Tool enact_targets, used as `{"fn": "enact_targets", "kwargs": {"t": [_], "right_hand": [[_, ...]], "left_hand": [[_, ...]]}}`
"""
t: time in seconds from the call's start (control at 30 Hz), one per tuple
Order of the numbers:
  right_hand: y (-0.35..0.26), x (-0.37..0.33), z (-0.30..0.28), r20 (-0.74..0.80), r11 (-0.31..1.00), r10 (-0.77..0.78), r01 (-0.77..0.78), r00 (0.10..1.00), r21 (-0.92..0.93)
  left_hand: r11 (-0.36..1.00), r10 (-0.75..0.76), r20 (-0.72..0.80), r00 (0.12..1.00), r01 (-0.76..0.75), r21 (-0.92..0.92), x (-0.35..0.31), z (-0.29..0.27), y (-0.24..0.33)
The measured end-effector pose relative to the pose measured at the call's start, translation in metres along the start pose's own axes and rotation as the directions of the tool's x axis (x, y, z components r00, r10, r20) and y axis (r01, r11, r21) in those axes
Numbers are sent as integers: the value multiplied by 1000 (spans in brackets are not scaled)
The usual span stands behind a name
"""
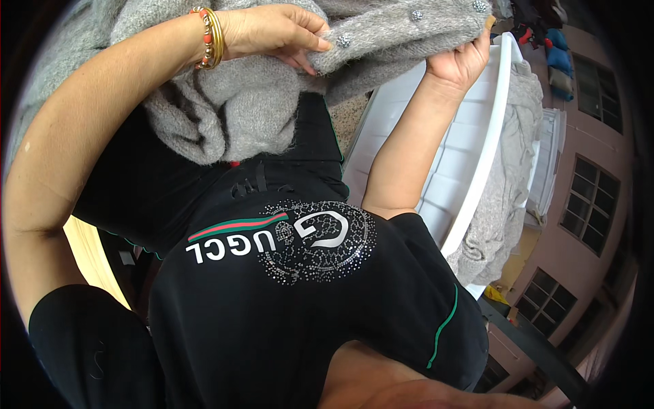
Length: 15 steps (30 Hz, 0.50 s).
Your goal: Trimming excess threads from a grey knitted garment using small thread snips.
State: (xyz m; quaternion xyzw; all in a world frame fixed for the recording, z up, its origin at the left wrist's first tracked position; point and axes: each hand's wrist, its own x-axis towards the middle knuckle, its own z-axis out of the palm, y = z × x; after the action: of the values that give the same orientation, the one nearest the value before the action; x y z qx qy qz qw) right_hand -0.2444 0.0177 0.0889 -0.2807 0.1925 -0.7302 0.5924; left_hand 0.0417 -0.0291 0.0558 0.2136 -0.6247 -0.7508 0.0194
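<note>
Grey cardigan point(381, 34) between left hand point(272, 31), right hand point(460, 61)

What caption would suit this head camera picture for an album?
Both hands, left hand and right hand, hold up a fuzzy grey cardigan with sparkly buttons beside a white plastic basket.

A white slatted rack point(477, 136) bears a grey garment point(504, 198).

The cardigan point(272, 88) hangs in front of the person's chest, between the left hand point(272, 31) and the right hand point(460, 61). To the right stands a tub point(470, 157), with another knitted garment point(504, 191) draped over its right rim.
</note>
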Motion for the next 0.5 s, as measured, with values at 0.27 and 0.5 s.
{"fn": "enact_targets", "kwargs": {"t": [0.27,0.5], "right_hand": [[-4,0,5,5,1000,5,-5,1000,-3],[-44,25,63,260,999,22,-15,965,-29]], "left_hand": [[995,19,-50,999,-14,99,1,1,1],[974,121,17,992,-122,189,13,12,12]]}}
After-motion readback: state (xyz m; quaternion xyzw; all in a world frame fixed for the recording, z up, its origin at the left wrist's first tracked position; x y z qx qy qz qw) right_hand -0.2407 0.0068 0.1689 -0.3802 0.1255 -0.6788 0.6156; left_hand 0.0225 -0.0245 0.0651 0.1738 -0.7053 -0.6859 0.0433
